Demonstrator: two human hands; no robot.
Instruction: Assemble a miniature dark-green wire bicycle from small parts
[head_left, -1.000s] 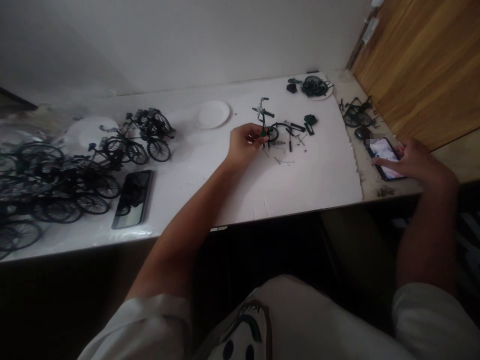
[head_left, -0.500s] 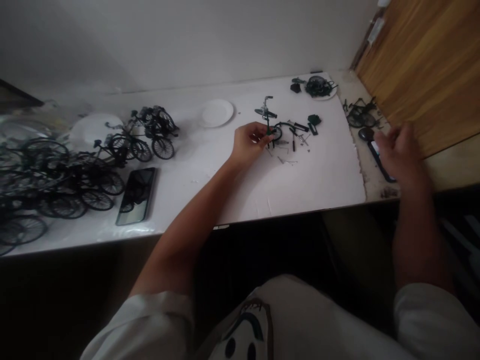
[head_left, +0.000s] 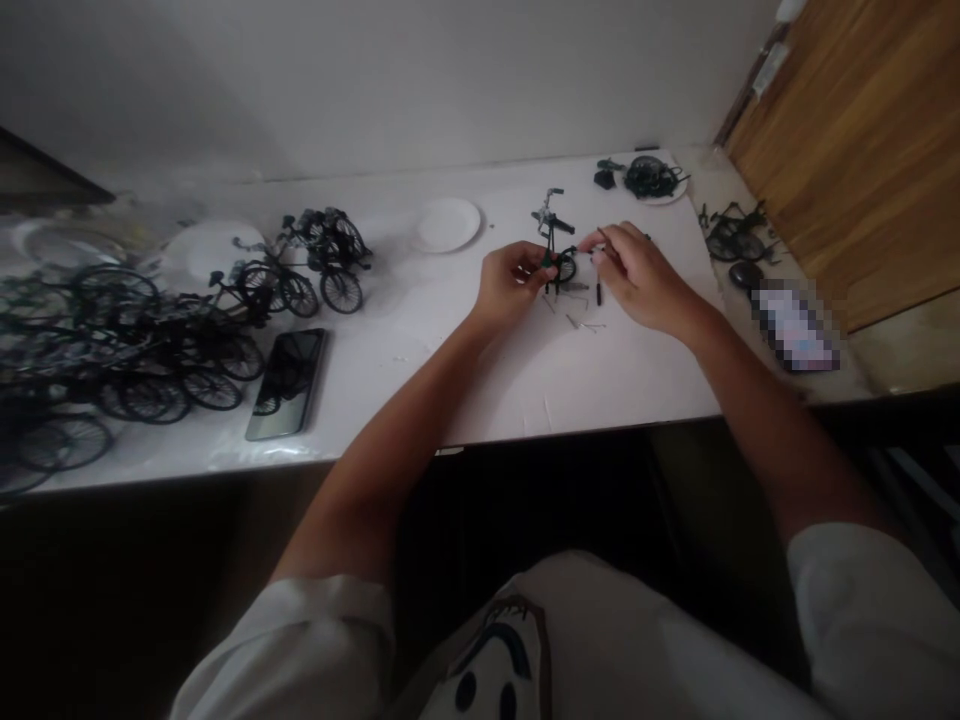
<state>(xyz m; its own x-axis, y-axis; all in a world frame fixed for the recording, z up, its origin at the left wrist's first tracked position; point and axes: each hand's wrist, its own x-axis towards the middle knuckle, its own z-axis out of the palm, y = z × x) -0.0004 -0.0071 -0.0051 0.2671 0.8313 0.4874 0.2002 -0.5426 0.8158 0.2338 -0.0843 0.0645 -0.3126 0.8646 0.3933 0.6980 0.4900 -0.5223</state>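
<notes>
In my left hand is a partly assembled model bicycle, its thumb and fingers closed on the dark frame. The handlebar end points away from me, toward the wall. My right hand is beside it, thumb and fingers drawn together near a curved black part by the small wheel. Whatever those fingers pinch is too small and dark to make out. Loose thin metal pieces lie on the white board just below the hands. A short black rod lies by the right thumb.
Many finished-looking model bicycles crowd the left side. A phone lies near the front edge. An empty white plate sits at the back. Another plate holds dark parts. Further right are a bicycle frame and a pixelated phone-like item.
My right hand has come left from the phone-like item at the right edge to the model bicycle. The left hand keeps its hold. The view has shifted slightly.
</notes>
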